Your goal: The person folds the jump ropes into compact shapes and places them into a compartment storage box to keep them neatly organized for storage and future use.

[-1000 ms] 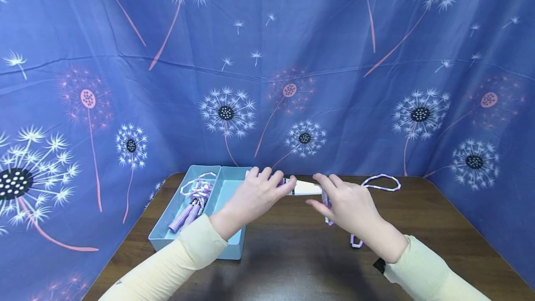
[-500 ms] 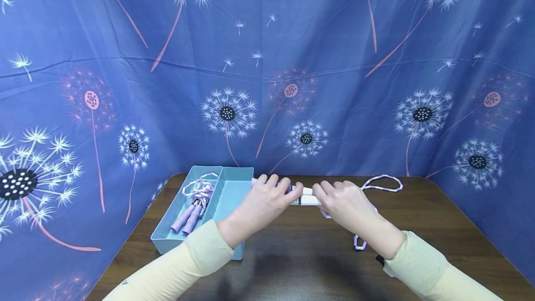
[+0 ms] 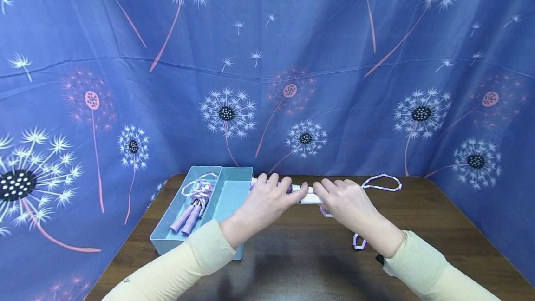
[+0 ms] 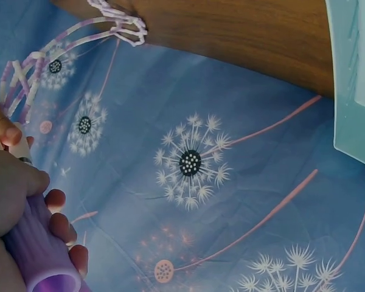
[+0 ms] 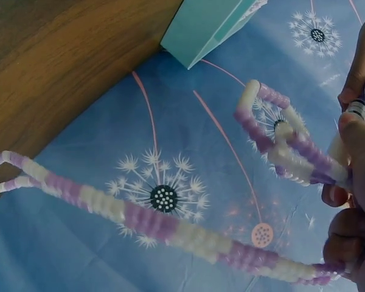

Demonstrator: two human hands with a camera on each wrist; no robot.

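My left hand [image 3: 267,203] grips the purple handles of a beaded jump rope [image 3: 310,199] above the table. In the left wrist view, a hollow handle end [image 4: 52,277] sticks out below curled fingers [image 4: 64,228]. From the other side, my right hand [image 3: 349,203] holds the handles' white ends, its fingertips close to the left thumb. The right wrist view shows purple and white beaded strands [image 5: 188,237] running from this hand, with a folded loop [image 5: 280,137] above them. Part of the rope reaches the table as a loop [image 3: 382,182] behind the right hand.
A blue-green two-compartment box [image 3: 230,199] stands on the left of the wooden table [image 3: 292,264]. Another jump rope [image 3: 194,210], bundled up with purple handles, lies in its left compartment. A blue dandelion-print cloth [image 3: 267,36] hangs behind the table and along its sides.
My right hand, spread around the white ends a second ago, has closed on them. The left hand has shifted slightly right and the handles have levelled. Over the last half second little has moved.
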